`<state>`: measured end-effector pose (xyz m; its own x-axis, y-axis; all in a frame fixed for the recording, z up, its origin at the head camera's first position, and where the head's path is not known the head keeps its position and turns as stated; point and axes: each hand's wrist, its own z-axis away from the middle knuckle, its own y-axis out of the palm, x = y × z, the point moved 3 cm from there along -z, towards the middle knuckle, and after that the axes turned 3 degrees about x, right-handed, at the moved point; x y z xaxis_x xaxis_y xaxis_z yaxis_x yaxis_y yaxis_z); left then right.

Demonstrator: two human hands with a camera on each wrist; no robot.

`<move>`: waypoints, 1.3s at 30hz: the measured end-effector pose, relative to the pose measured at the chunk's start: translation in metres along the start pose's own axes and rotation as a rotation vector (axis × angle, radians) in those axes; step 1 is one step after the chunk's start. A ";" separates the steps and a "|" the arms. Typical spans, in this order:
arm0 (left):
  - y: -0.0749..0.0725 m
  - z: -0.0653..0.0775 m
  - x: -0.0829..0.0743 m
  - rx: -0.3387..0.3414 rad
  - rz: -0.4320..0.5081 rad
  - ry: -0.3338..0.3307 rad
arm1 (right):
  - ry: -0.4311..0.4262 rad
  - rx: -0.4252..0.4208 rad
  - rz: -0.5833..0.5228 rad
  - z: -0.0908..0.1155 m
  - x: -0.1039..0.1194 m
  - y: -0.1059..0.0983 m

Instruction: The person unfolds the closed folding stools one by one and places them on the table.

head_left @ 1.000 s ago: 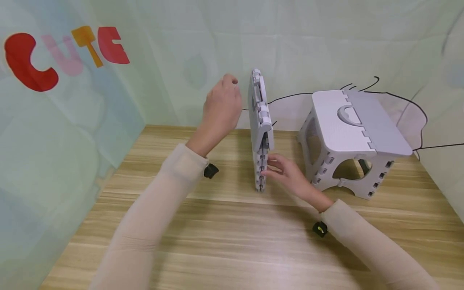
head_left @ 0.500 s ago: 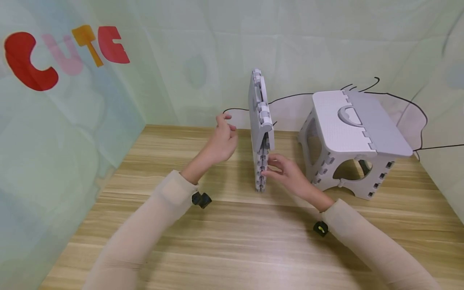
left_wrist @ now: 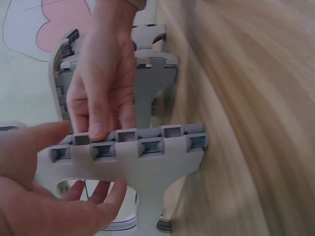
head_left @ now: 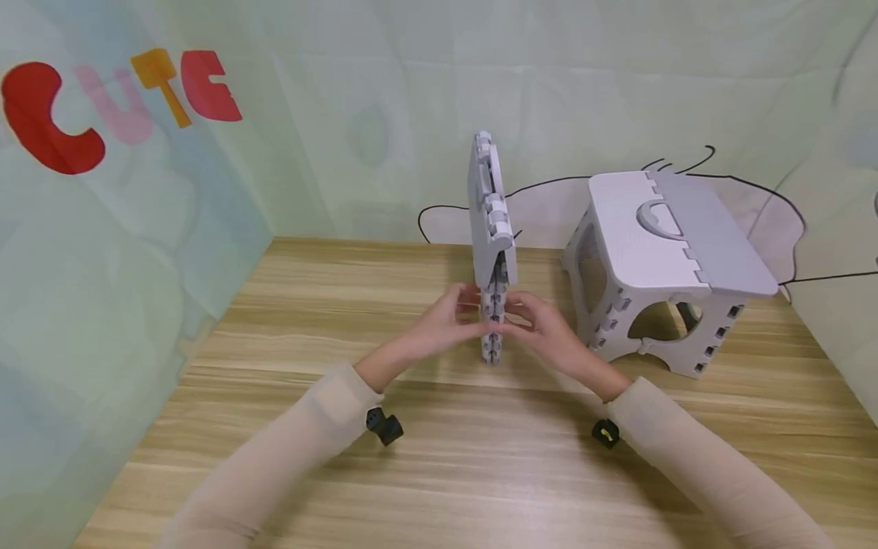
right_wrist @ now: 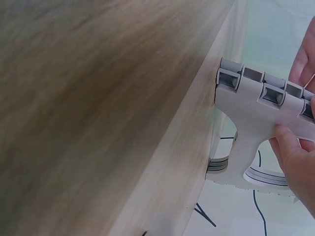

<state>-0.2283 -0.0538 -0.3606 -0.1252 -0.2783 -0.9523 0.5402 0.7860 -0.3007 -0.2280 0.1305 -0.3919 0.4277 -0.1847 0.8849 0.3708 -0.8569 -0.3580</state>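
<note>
A folded step stool (head_left: 491,221), grey and white plastic, stands on edge on the wooden table, its narrow side facing me. My left hand (head_left: 442,326) is at its left face, low down, with the thumb at the front hinge edge; in the left wrist view, the fingertips lie over the leg panel's cut-out. My right hand (head_left: 545,333) holds the lower part from the right. Its thumb presses on the hinge edge in the left wrist view, and the fingers reach round to the far face.
A second step stool (head_left: 675,267), unfolded, stands on the table (head_left: 439,457) to the right, close beside my right hand. A fabric backdrop (head_left: 357,137) hangs behind and at the left. Small black devices hang below both cuffs.
My left hand has come down from beside the upper part of the folded stool to its lower left side. The right hand and both stools have stayed in place.
</note>
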 end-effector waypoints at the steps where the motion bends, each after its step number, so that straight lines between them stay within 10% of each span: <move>1: 0.002 0.000 0.002 0.013 -0.004 0.027 | 0.000 0.004 0.002 0.000 0.000 0.000; 9: 0.012 0.000 0.008 -0.007 -0.029 0.139 | 0.012 0.015 -0.001 0.001 0.000 0.000; 39: 0.013 -0.001 0.008 -0.057 -0.168 0.201 | 0.017 0.027 -0.003 0.003 -0.002 0.001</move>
<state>-0.2230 -0.0458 -0.3716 -0.3746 -0.2968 -0.8784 0.4506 0.7697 -0.4522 -0.2255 0.1315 -0.3949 0.4128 -0.1901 0.8908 0.3942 -0.8444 -0.3629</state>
